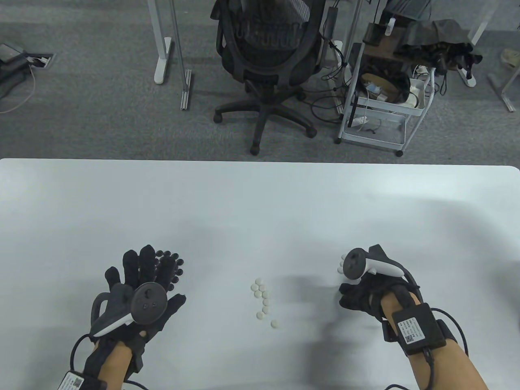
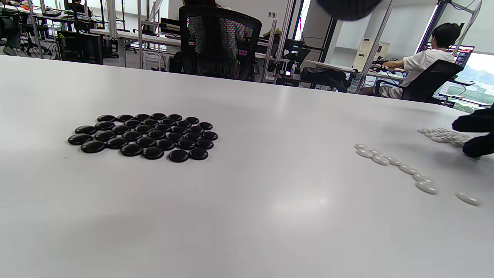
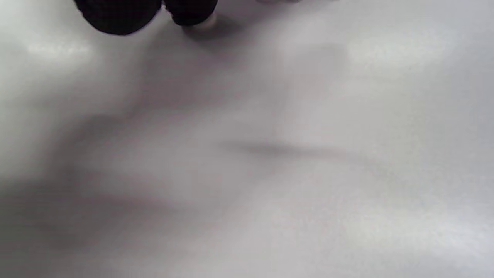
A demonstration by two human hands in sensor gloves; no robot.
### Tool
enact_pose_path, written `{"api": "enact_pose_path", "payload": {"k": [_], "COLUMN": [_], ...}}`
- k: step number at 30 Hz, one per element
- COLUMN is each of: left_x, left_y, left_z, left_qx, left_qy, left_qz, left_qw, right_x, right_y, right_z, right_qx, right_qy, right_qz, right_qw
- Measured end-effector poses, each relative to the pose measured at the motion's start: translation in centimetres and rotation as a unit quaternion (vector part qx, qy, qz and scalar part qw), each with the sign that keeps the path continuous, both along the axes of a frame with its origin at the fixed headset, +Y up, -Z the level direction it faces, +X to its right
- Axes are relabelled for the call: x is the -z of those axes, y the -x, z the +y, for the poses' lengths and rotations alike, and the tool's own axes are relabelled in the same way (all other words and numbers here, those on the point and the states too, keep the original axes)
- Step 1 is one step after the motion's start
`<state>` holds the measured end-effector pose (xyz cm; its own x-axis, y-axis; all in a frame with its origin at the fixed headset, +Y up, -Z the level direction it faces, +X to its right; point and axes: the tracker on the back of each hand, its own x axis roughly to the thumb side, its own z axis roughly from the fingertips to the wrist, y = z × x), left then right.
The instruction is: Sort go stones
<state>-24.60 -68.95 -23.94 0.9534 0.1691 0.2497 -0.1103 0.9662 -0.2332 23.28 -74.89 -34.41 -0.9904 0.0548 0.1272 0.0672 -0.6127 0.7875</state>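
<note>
You are working at a white table (image 1: 260, 195) with a smooth top that throws back soft overhead light. Beyond its far edge lies grey carpet floor (image 1: 101, 122). A black mesh office chair (image 1: 268, 53) on a five-star wheeled base stands just behind the table's middle. To the right of that chair is a white wire cart (image 1: 382, 105) on castors, loaded with boxes and tangled cables. To the chair's left stand white desk legs (image 1: 162, 53) and, further left, a floor socket box (image 1: 38, 60). From the left wrist view, past the chair you see rows of desks on metal frames, a seated person in a white shirt (image 2: 420, 65) at a monitor, and a bright window (image 2: 478, 77) at the far right.
</note>
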Motion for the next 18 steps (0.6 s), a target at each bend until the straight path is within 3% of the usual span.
{"api": "enact_pose_path", "payload": {"k": [13, 18], "left_x": [0.0, 0.0], "left_y": [-0.1, 0.0], "left_z": [0.1, 0.1], "left_qx": [-0.003, -0.005], "left_qy": [0.003, 0.001], "left_qz": [-0.003, -0.003], "left_qw": [1.000, 1.000], "right_x": [1.7, 1.6], "right_y": [-0.2, 1.5], "right_z": [-0.1, 3.0], "right_qx": [0.010, 0.078], "right_qy": [-0.016, -0.048], "right_qz": [-0.034, -0.016], "right_qw": [0.999, 0.996]}}
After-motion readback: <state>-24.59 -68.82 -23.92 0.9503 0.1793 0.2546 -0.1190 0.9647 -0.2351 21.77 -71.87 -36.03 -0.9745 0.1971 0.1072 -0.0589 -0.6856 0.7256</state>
